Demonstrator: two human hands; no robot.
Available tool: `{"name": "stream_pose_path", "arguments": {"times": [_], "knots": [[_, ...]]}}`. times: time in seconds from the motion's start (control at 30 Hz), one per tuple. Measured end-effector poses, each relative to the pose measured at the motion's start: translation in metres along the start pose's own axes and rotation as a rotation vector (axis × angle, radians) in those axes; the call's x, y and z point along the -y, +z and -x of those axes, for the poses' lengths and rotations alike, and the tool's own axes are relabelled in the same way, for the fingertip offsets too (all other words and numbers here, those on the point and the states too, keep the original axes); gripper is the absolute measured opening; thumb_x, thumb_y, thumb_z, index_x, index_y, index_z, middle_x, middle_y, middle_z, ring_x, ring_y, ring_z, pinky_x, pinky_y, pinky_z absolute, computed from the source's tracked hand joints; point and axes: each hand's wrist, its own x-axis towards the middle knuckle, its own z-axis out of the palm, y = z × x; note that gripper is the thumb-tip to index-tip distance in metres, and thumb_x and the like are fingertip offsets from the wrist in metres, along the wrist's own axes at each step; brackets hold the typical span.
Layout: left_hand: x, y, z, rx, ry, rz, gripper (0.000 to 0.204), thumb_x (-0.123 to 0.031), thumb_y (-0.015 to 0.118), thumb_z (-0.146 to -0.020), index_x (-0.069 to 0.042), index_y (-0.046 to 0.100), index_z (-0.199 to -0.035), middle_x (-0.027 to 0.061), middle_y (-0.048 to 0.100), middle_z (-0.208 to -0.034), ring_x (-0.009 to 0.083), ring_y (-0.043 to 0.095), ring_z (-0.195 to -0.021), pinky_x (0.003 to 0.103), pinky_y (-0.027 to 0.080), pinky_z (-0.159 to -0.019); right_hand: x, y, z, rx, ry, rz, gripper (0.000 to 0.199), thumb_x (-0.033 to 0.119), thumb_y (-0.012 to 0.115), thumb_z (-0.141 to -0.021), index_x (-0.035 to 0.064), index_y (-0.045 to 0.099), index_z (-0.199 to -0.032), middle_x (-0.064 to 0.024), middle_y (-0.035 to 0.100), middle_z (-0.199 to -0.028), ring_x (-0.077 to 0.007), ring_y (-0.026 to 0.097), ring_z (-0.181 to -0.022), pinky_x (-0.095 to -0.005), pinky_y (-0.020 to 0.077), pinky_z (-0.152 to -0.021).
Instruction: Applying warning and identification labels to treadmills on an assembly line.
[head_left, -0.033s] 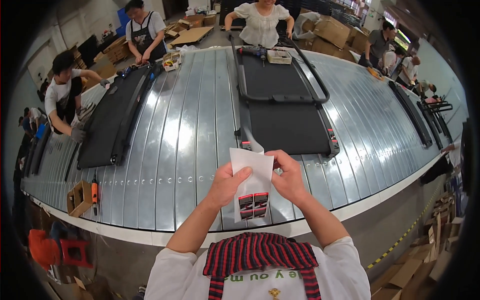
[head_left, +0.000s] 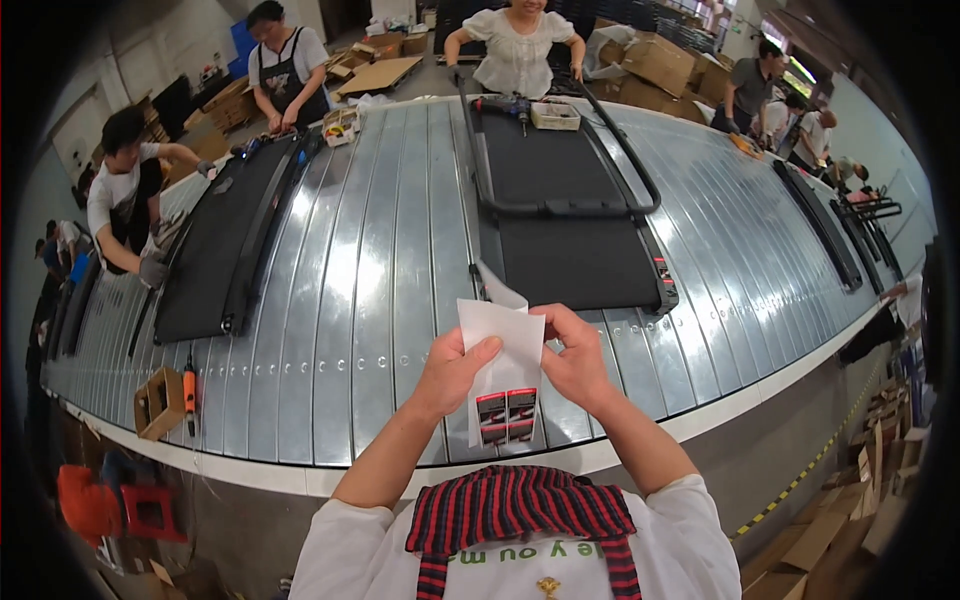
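Observation:
Both my hands hold a white label sheet [head_left: 502,350] above the near edge of the metal table. Black-and-red stickers [head_left: 506,415] show on its lower part. My left hand [head_left: 447,375] pinches the sheet's left side with the thumb on top. At the upper right edge, my right hand [head_left: 572,355] grips it between thumb and fingers. A curled white flap stands up beyond the sheet. Behind it lies a black treadmill deck [head_left: 575,260] with a red-marked sticker on its right near corner. A black tubular handle frame [head_left: 570,208] rests across the deck.
Across the table [head_left: 390,290], a person [head_left: 515,50] grasps the handle frame. A power drill [head_left: 515,108] and a parts tray [head_left: 556,115] sit on the deck. Left, co-workers stand by another deck [head_left: 215,250]; a carton [head_left: 160,402] and orange screwdriver [head_left: 190,390] are near the edge.
The curled flap beyond the label sheet has swung a little left. The handle frame's crossbar appears slightly nearer to me. My hands keep nearly the same grip.

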Motion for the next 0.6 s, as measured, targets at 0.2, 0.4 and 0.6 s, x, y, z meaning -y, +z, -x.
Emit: {"name": "stream_pose_path", "arguments": {"times": [0.2, 0.4, 0.6], "knots": [[-0.014, -0.018, 0.003, 0.126, -0.035, 0.049, 0.029, -0.013, 0.054, -0.085, 0.001, 0.051, -0.110, 0.0079, 0.057, -0.102, 0.0141, 0.055, -0.091, 0.029, 0.045, -0.080, 0.019, 0.022, 0.007, -0.039, -0.044, 0.105, 0.019, -0.002, 0.054, -0.077, 0.0005, 0.057, -0.095, -0.0092, 0.058, -0.085, -0.0176, 0.058, -0.073, -0.0261, 0.0463, -0.064], [-0.009, -0.024, 0.004, 0.193, -0.088, 0.124, 0.029, -0.012, 0.054, -0.085, 0.001, 0.051, -0.110, 0.0078, 0.057, -0.104, 0.0153, 0.055, -0.093, 0.031, 0.044, -0.083, 0.016, 0.025, 0.015, -0.091, -0.120, 0.177, 0.013, -0.002, 0.053, -0.078, -0.0016, 0.059, -0.089, -0.0088, 0.058, -0.085, -0.0169, 0.056, -0.074, -0.0256, 0.0442, -0.063], [-0.010, -0.030, 0.006, 0.125, -0.072, 0.151, 0.029, -0.011, 0.054, -0.085, 0.001, 0.050, -0.110, 0.0078, 0.057, -0.105, 0.0153, 0.055, -0.094, 0.031, 0.044, -0.084, 0.009, 0.033, 0.010, -0.090, 0.115, -0.119, 0.010, 0.006, 0.053, -0.084, -0.0016, 0.058, -0.085, -0.0051, 0.057, -0.080, -0.0109, 0.054, -0.068, -0.0242, 0.0446, -0.060]]}}
